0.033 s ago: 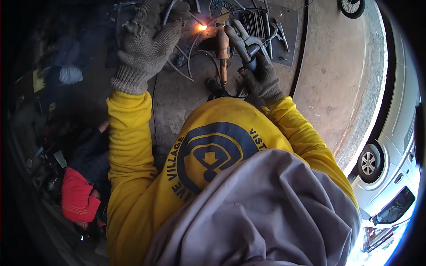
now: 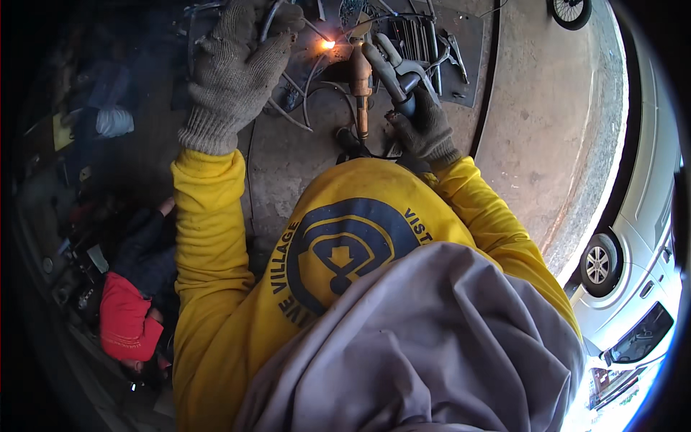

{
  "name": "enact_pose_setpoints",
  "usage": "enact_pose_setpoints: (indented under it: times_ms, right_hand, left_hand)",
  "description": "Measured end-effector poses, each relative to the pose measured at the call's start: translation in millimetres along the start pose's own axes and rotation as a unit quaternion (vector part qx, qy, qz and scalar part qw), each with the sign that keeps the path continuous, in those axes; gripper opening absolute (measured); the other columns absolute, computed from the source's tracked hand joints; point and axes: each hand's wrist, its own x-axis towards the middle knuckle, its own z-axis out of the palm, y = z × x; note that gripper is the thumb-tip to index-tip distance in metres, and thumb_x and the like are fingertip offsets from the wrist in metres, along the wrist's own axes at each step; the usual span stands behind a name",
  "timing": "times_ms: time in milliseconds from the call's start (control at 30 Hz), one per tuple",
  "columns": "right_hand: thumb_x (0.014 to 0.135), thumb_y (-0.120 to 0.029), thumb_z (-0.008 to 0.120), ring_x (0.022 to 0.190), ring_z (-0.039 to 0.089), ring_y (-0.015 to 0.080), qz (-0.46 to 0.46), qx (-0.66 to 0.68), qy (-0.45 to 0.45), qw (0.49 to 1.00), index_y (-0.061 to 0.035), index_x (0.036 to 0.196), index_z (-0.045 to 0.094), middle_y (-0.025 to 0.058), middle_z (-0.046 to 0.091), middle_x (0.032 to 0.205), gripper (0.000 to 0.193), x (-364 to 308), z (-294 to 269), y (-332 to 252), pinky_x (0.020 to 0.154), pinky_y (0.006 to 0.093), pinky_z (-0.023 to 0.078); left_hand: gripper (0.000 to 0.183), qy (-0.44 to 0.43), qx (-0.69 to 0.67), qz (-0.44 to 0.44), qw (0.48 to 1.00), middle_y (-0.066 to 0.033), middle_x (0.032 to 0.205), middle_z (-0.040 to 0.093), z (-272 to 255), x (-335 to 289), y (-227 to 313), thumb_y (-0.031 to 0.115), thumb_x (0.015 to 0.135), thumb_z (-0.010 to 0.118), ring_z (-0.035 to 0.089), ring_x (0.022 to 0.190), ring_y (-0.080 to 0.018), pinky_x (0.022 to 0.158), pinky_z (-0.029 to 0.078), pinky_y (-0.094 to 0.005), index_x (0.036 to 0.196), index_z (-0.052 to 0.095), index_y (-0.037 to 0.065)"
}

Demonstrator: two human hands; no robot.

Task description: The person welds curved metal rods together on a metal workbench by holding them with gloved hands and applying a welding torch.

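My left hand, in a knitted grey glove, reaches to the top left. Its fingers close around a bent metal rod, though the fingertips are partly hidden. My right hand, gloved too, is wrapped round the handle of a grey electrode holder with a lever and two rounded arms. A bright orange spot glows on the metalwork between the hands. Close to it stands a copper-coloured, vise-like piece, its long shaft toward me. Thin curved rods hang below my left hand.
Locking pliers and dark metal strips lie on the metal plate at upper right. A person in a red top crouches at lower left. A white car and a spoked wheel stand on the right.
My left hand has shifted very slightly to the left, and the bent rods have moved a little with it. The right hand shows hardly any movement.
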Motion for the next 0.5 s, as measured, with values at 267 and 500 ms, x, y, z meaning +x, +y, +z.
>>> enact_pose_setpoints:
  times_ms: [267, 500]
  right_hand:
    - [0.081, -0.02, 0.077, 0.106, 0.063, 0.0299, -0.028, -0.059, -0.019, 0.998, 0.0017, 0.135, 0.049, 0.0187, 0.063, 0.116, 0.065, -2.7, 2.2, 15.8, 0.094, 0.0378, 0.049]
    - [0.086, -0.023, 0.074, 0.106, 0.062, 0.0239, -0.012, -0.022, -0.043, 0.999, 0.0034, 0.139, 0.047, 0.0177, 0.063, 0.116, 0.065, -6.4, 3.6, 25.2, 0.093, 0.0368, 0.049]
  left_hand:
    - [0.045, 0.021, 0.199, -0.031, 0.979, -0.0121, 0.119, 0.066, -17.0, -3.0, -1.8, 0.01, 0.096, 0.06, 0.066, 0.104, -0.02, 0.087, 0.055, -0.0327, 0.139, 0.049, 0.001]
    - [0.047, 0.043, 0.029, -0.237, 0.97, -0.0122, 0.112, 0.071, -20.7, -6.6, 6.8, 0.009, 0.097, 0.059, 0.07, 0.102, -0.0206, 0.09, 0.056, -0.0327, 0.142, 0.049, 0.004]
